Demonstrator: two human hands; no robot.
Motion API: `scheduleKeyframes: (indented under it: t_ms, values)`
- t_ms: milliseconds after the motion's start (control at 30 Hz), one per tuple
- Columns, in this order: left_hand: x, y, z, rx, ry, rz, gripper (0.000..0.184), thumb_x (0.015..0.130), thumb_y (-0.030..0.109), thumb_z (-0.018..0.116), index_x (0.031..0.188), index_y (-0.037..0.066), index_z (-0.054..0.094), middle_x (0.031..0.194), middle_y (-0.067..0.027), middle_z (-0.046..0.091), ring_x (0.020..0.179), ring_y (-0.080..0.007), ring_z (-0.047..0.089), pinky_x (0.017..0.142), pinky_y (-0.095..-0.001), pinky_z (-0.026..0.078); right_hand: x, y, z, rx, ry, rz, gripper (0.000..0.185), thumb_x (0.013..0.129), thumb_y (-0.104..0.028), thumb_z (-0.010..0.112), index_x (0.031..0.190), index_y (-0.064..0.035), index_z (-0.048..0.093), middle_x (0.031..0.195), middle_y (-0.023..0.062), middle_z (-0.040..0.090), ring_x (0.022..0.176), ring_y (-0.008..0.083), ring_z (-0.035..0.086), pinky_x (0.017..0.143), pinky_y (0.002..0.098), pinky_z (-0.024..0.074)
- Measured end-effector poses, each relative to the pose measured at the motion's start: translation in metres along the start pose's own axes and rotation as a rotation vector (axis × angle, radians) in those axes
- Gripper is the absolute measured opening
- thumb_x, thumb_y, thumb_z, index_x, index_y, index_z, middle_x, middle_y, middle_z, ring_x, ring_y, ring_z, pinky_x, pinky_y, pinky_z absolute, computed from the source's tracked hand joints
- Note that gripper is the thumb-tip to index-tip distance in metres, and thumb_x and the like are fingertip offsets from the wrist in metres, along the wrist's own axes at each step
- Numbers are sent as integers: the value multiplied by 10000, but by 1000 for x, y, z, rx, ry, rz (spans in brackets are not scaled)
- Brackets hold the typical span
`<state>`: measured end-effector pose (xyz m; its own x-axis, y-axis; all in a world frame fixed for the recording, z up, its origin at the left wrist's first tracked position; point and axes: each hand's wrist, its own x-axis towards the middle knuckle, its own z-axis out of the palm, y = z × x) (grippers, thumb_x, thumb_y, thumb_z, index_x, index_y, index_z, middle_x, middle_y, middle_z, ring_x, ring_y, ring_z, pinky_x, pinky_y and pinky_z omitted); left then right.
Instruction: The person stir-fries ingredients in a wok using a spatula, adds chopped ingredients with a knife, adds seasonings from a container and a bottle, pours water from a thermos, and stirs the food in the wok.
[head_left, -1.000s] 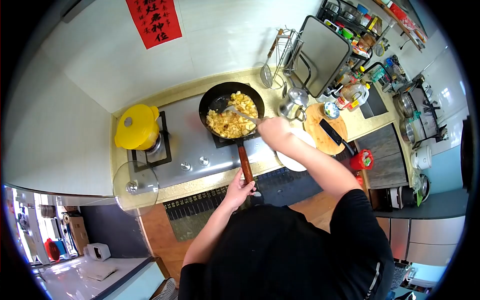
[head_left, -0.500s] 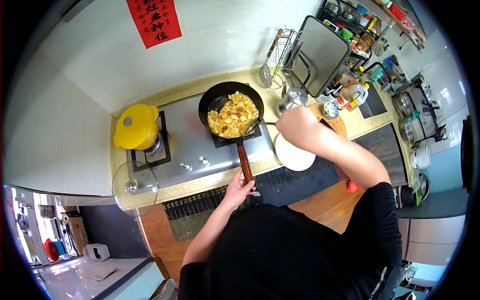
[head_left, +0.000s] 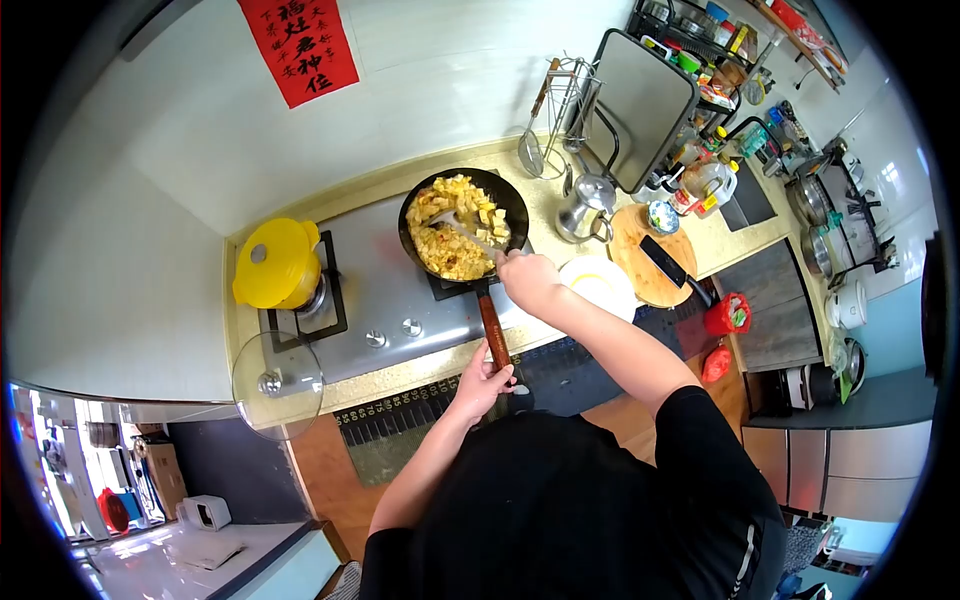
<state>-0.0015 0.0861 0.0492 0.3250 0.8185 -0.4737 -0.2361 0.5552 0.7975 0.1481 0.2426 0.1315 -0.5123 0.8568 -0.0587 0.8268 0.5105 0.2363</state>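
Note:
A black frying pan (head_left: 514,205) sits on the right burner, holding yellowish chopped food (head_left: 452,252). My left hand (head_left: 482,382) is wrapped round the end of the pan's wooden handle (head_left: 493,326). Over the pan's right rim, my right hand (head_left: 530,281) is closed on a spatula (head_left: 470,235), whose blade lies among the food in the middle of the pan. A white plate (head_left: 603,283) rests on the counter just right of my right hand. Behind it stands a metal pot (head_left: 585,211) with a lid.
On the left burner is a yellow lidded pot (head_left: 277,265); a glass lid (head_left: 278,386) lies at the counter's left front edge. To the right are a round cutting board (head_left: 628,233) with a cleaver (head_left: 664,262), a small patterned bowl (head_left: 662,216), a tray, and several bottles.
My right hand has swung from above the plate back to the pan, bringing the spatula blade leftward through the food, which has shifted up and left. My left hand keeps its hold.

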Motion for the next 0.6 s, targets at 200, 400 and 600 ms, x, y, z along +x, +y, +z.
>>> scheduleKeyframes:
  t_ms: [200, 400, 600]
  values:
    - [1, -2, -1, 2, -8, 9, 792, 965, 34, 606, 1580, 114, 112, 1048, -106, 639, 859, -181, 646, 722, -318, 560, -31, 28, -75, -107, -109, -123, 213, 868, -127, 584, 1043, -61, 685, 845, 89, 698, 741, 224, 722, 598, 338, 563]
    - [1, -2, -1, 2, -6, 13, 795, 964, 34, 608, 1580, 117, 112, 1044, -101, 641, 864, -182, 650, 724, -318, 561, -23, 51, -101, -41, -52, 25, 286, 868, -78, 580, 1144, -46, 649, 898, 105, 690, 761, 248, 719, 621, 348, 575]
    - [0, 1, 0, -5, 3, -13, 813, 958, 32, 619, 1580, 121, 103, 1049, -99, 643, 865, -185, 652, 724, -316, 556, 29, 19, -39, 63, 17, 233, 264, 888, -118, 584, 1119, 1, 631, 1002, 147, 687, 855, 250, 719, 695, 337, 580]
